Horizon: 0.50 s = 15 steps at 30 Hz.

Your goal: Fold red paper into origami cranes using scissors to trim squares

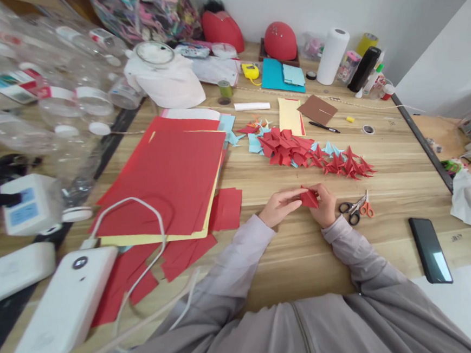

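Note:
Between my two hands, just above the table, is a small folded piece of red paper (309, 198). My right hand (325, 205) grips its right side, thumb and fingers closed on it. My left hand (281, 205) reaches in from the other side with fingers stretched out straight, their tips touching the paper's left edge. Beyond the hands lies a pile of folded red paper pieces (288, 148), with pointed red paper cranes (342, 163) at its right end and some light blue ones among them. Two pairs of scissors (356, 207) rest right of my right hand.
Large red sheets (170, 176) are stacked at left, cut red pieces (225, 210) beside them. A white power bank (62, 304) with a looping cable lies front left. A black phone (430, 249) is at right. Clear plastic bottles (66, 97) crowd the far left.

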{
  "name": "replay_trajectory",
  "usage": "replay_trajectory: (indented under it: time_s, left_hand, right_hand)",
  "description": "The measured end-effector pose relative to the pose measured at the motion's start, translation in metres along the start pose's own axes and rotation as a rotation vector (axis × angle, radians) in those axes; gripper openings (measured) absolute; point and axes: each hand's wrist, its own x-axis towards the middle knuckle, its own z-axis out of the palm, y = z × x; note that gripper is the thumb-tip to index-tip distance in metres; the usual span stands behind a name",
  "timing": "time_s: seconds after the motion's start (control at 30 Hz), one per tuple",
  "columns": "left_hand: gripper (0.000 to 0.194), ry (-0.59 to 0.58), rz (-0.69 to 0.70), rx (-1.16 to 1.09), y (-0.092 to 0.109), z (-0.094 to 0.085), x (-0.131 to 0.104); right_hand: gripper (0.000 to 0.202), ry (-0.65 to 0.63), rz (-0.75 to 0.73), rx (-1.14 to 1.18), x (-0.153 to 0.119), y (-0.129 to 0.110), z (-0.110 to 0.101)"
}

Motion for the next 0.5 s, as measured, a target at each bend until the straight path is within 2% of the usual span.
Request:
replay_trajectory:
  time_s: [0.17, 0.27, 0.37, 0.5]
  left_hand:
    - [0.037, 0.066, -0.031, 0.019, 0.0022, 0.0012, -0.0009]
    - [0.035, 0.141, -0.031, 0.069, 0.001, 0.0004, -0.0003]
    - [0.033, 0.248, -0.022, 0.095, -0.0022, -0.0019, 0.0021]
    - [0.029, 0.372, 0.041, 0.053, -0.0036, -0.0037, 0.0055]
  right_hand:
    - [0.007, 0.013, 0.046, -0.018, 0.0013, -0.0009, -0.0003]
    - [0.014, 0.007, 0.06, 0.012, 0.0024, -0.0018, 0.0003]
    - [0.024, -0.021, 0.104, 0.121, 0.0021, -0.0009, 0.0014]
    - [0.029, -0.125, 0.17, 0.357, 0.0006, 0.0012, 0.0021]
